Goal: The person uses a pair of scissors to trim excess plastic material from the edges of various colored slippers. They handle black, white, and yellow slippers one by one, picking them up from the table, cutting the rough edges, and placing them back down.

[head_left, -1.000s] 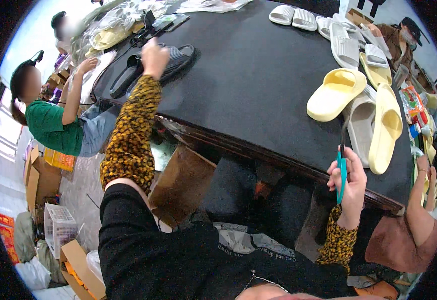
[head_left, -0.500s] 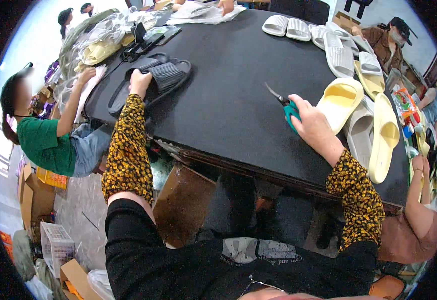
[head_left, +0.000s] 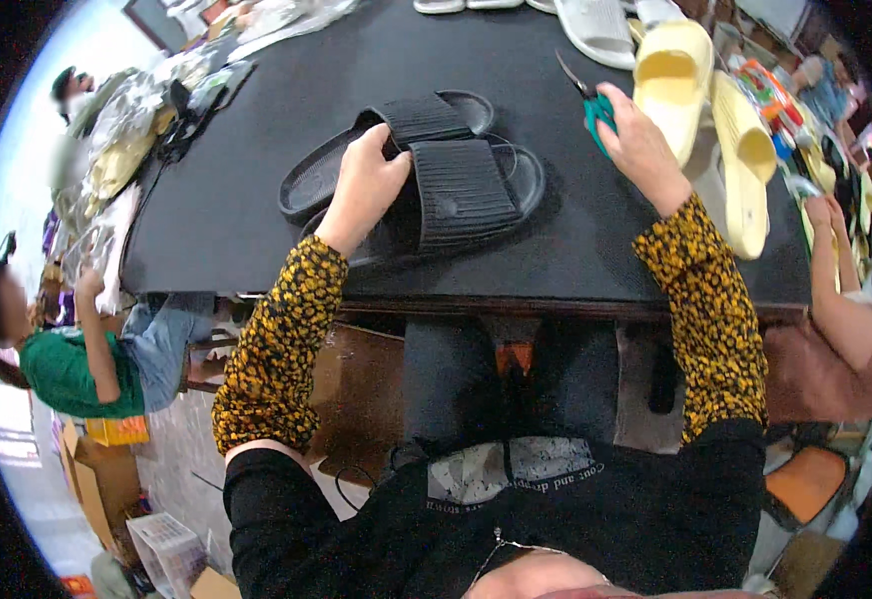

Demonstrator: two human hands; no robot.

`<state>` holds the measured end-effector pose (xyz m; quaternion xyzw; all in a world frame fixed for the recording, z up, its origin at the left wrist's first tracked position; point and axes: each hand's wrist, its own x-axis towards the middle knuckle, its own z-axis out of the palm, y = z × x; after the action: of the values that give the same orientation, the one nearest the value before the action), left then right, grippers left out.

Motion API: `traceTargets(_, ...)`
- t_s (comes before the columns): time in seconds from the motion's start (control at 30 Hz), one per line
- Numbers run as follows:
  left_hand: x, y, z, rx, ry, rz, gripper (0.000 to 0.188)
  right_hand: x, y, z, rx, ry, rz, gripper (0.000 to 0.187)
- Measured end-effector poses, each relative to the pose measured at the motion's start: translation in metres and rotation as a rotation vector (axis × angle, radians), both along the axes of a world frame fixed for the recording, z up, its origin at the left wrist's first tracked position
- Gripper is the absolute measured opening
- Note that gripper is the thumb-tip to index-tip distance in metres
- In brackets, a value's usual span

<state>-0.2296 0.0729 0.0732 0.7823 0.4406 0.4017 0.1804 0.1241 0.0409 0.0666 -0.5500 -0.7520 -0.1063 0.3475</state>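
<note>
A pair of black ribbed slide slippers (head_left: 468,198) lies side by side on the dark table (head_left: 256,130) in front of me, toes pointing right. My left hand (head_left: 364,188) is closed on them at the inner edges of their straps, thumb and fingers pinching there. Off to the right, my right hand (head_left: 643,150) grips small scissors (head_left: 598,120) with green handles. Their dark, curved tip points up and to the left, away from the black slippers. Just beyond that hand sit a broad yellow slipper (head_left: 671,88) and a narrower yellow slipper (head_left: 747,165).
Grey-white slippers (head_left: 597,30) line the far right of the table. Clear plastic bags (head_left: 136,115) are heaped at the far left. A person in a green shirt (head_left: 81,359) sits at the left; another in a brownish top (head_left: 825,369) works at the right.
My left hand has brought the black slippers from the table's left side to the middle, closer to me. My view has shifted too. The scissors remain in my right hand.
</note>
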Motion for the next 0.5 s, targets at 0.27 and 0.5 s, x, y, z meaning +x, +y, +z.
traceTargets(0.27, 0.026, -0.043, 0.019, 0.084, -0.079, 0.056, 0.035, -0.014, -0.008, 0.005, -0.141, 0.312, 0.023, 0.042)
traceTargets(0.5, -0.011, -0.042, 0.05, 0.33, 0.17, -0.024, 0.013, -0.065, -0.037, 0.054, -0.52, 0.93, 0.387, 0.044)
